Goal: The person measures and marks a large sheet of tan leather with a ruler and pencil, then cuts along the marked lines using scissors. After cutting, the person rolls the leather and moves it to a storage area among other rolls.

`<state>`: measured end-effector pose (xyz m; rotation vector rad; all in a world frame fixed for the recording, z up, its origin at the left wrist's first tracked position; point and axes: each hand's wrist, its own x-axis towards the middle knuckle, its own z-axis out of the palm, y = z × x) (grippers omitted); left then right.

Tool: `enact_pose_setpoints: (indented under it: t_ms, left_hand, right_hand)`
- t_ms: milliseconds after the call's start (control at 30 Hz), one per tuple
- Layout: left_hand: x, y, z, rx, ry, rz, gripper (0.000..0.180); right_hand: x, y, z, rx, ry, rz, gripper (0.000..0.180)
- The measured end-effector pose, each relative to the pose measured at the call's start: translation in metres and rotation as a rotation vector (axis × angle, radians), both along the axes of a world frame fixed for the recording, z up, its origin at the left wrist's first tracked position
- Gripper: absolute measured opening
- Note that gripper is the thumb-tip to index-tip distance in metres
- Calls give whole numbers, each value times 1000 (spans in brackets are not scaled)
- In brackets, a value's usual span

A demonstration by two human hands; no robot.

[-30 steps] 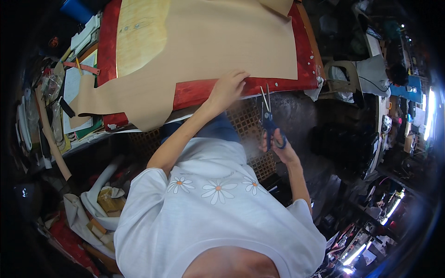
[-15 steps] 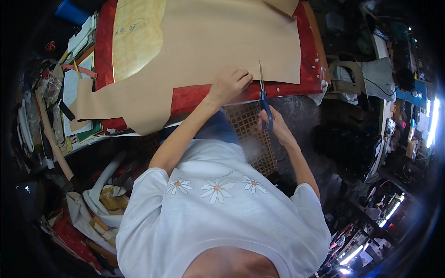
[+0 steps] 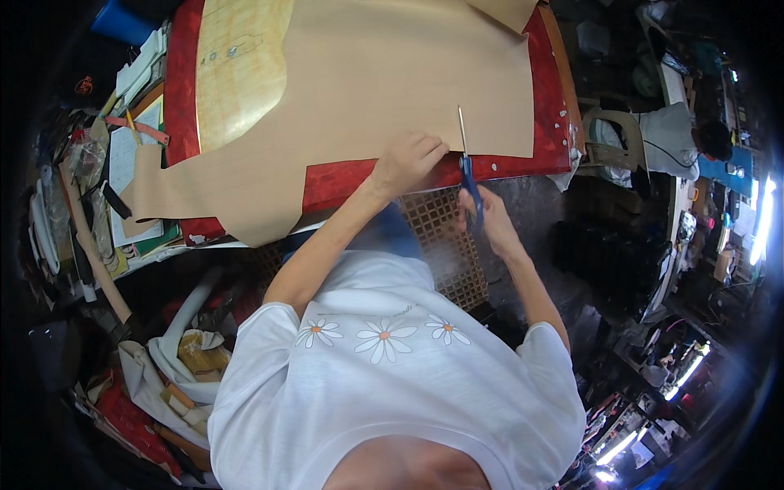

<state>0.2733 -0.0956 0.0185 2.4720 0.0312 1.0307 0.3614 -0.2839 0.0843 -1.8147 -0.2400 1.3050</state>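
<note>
A large tan sheet of what looks like leather (image 3: 392,90) is spread over the table, its cut-out near edge hanging over the front at the left. My left hand (image 3: 406,163) is closed at the sheet's near edge, fingers curled, pinching the material there. Just right of it, my right hand (image 3: 492,219) grips blue-handled scissors (image 3: 466,167) in front of the table. Their slim metal blades point away from me across the sheet's near edge. The blades look close together; whether they bite into the material I cannot tell.
The red table covering (image 3: 335,184) shows along the front and right. A pale yellow board (image 3: 241,90) lies at the far left. Papers (image 3: 124,167) and tools crowd the left side. A chair (image 3: 612,143) stands to the right. Rolled material (image 3: 184,318) lies lower left.
The sheet and table sit slightly lower in the view. Both hands keep nearly the same places, the left a little nearer the scissors. The scissors still point away across the edge.
</note>
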Motion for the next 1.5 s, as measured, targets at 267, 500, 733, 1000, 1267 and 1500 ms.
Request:
enact_pose_setpoints:
  t_ms: [267,500,733,1000,1267,1500]
  left_hand:
    - [-3,2,3,-38,-12,-9,33]
    - [-4,3,6,-85,-47,-27,33]
    - [-5,4,6,-87,-54,-28,29]
    - [-6,5,6,-113,-58,-33,27]
    - [-7,6,8,-125,-70,-43,28]
    - [-4,7,11,-157,-88,11,26]
  right_hand:
    - [11,28,2,71,-28,38,40]
    - [23,39,8,84,93,-43,44]
    - [36,50,2,16,136,-78,42]
    - [30,49,-6,171,92,-80,32]
    - [29,52,-8,190,70,-89,30]
    - [59,49,-2,236,450,26,49]
